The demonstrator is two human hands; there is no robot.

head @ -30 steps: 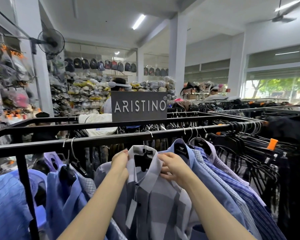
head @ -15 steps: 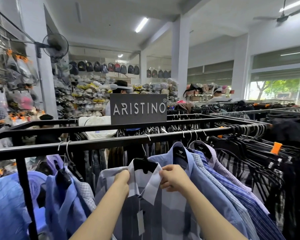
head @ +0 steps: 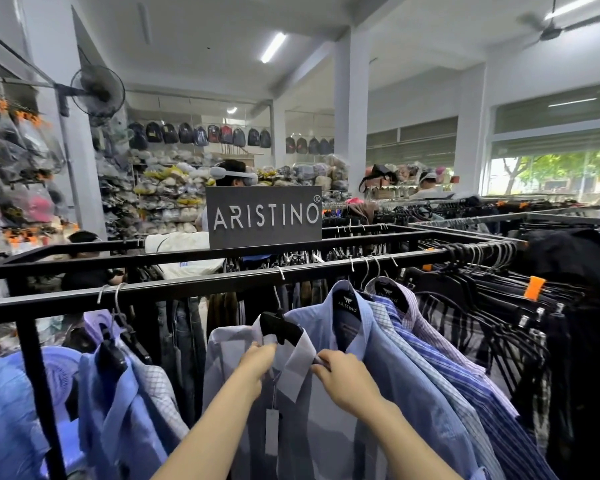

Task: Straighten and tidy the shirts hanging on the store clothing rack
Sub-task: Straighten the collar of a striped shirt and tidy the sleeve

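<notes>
A pale grey-checked shirt [head: 305, 424] hangs on a black hanger [head: 280, 328] from the black rack rail [head: 194, 287]. My left hand [head: 257, 367] pinches the left side of its collar. My right hand [head: 343, 375] grips the right collar edge. A white price tag [head: 272, 432] dangles below the collar. To the right hang a light blue shirt [head: 388, 358] and several striped and checked shirts [head: 465, 382]. Blue shirts [head: 125, 403] hang to the left.
A grey ARISTINO sign [head: 264, 216] stands on the rack top. Black hangers with dark clothes [head: 499, 306] fill the right. A rack post [head: 39, 393] rises at the left. A person with a white headset [head: 234, 174] stands behind. Bagged goods line the far shelves [head: 167, 199].
Both hands have slid down from the top of the collar to its lower edges, and the black hanger's neck now shows. The view has tilted slightly.
</notes>
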